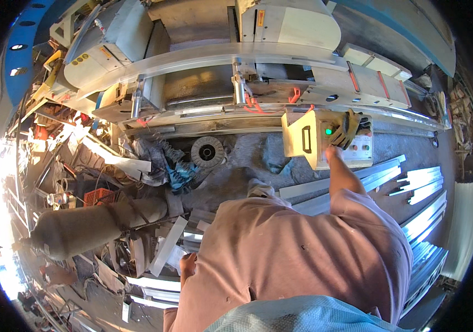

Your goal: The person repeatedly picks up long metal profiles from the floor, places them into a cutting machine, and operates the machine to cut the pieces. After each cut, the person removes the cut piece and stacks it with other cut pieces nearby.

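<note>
My right arm reaches forward, and my right hand (pixel 333 151) is at the front panel of a cream control box (pixel 309 145) with a lit green button (pixel 328 131) and other coloured buttons. Its fingertips are partly lost against the panel and a work glove (pixel 349 131) draped over the box, so their pose is unclear. My left hand (pixel 188 264) hangs low at my side, its fingers curled in and no object visible in them. A long metal sheet (pixel 209 60) lies across the machine ahead, above upright metal cylinders (pixel 238 83).
Metal profiles (pixel 347 185) lie on the floor to the right, with more stacked (pixel 425 265) beyond. A large gas cylinder (pixel 76 229) lies at the left amid scrap. A spool (pixel 207 152) and an orange crate (pixel 99 197) are on the floor.
</note>
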